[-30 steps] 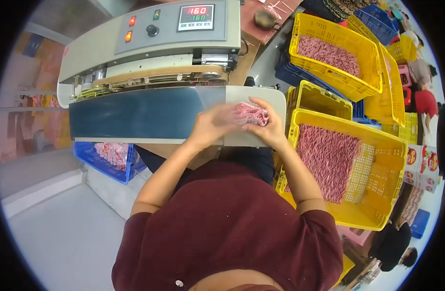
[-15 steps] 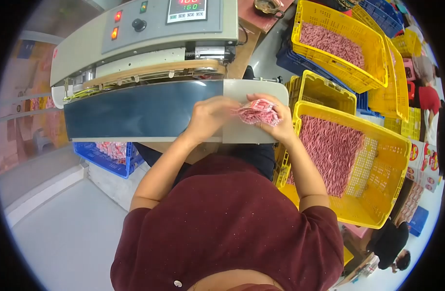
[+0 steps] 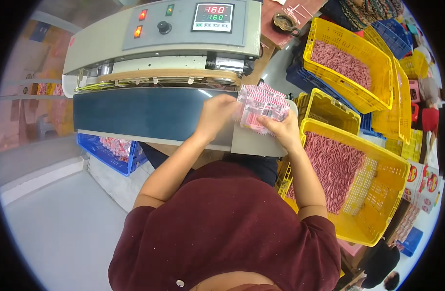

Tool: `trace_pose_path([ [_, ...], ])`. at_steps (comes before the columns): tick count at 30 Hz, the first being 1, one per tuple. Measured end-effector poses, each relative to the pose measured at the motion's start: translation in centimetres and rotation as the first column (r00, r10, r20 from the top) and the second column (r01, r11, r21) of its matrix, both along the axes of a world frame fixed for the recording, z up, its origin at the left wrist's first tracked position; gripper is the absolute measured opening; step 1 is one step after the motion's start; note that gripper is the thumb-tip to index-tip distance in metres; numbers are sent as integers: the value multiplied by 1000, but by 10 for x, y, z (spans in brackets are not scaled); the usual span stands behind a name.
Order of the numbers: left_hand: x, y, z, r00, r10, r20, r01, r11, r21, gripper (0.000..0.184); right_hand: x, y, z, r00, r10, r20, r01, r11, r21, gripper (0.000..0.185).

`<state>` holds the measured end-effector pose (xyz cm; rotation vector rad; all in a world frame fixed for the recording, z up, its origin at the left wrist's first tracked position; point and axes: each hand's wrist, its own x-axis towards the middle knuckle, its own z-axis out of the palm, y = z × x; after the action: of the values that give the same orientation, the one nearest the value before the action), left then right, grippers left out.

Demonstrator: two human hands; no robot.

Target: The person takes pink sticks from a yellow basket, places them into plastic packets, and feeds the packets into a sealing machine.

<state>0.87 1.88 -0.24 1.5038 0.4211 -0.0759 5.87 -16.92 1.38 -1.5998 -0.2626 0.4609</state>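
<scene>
Clear plastic packets (image 3: 263,107) with pink-and-white striped edges and pink pieces inside are bunched over the pale right end of the sealing machine (image 3: 154,114). My right hand (image 3: 284,130) grips them from the lower right, its thumb across the front. My left hand (image 3: 216,115) is closed at their left edge, fingertips pinching the clear film. How many packets are in the bunch I cannot tell. Just left of them runs the machine's dark blue front panel, below its sealing belt (image 3: 169,74).
The machine's display (image 3: 212,17) reads 160 twice. At right, a yellow crate (image 3: 377,194) of pink twisted sticks stands near another filled yellow crate (image 3: 348,39). A blue crate (image 3: 131,162) of packets sits lower left. A person (image 3: 380,264) is at lower right.
The packets have turned from a crumpled, edge-on bunch to lying flatter and facing me. My left hand, blurred before, now pinches their left edge. The whole view has shifted slightly.
</scene>
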Motion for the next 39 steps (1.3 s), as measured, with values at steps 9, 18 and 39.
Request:
trace_pose_path([
  [9,-21,-5,7,865,-278,418,92,906,413,66,-8,-18,4,909,121,398,-101,992,-69,33],
  [18,-5,-10,2,765,-392,512,80,845,528,25,-3,-29,-11,906,160,392,-143,987,-73,50],
  [39,-1,27,-3,972,235,-32,-236,944,-230,10,26,4,2,938,72,-338,-13,985,172,31],
])
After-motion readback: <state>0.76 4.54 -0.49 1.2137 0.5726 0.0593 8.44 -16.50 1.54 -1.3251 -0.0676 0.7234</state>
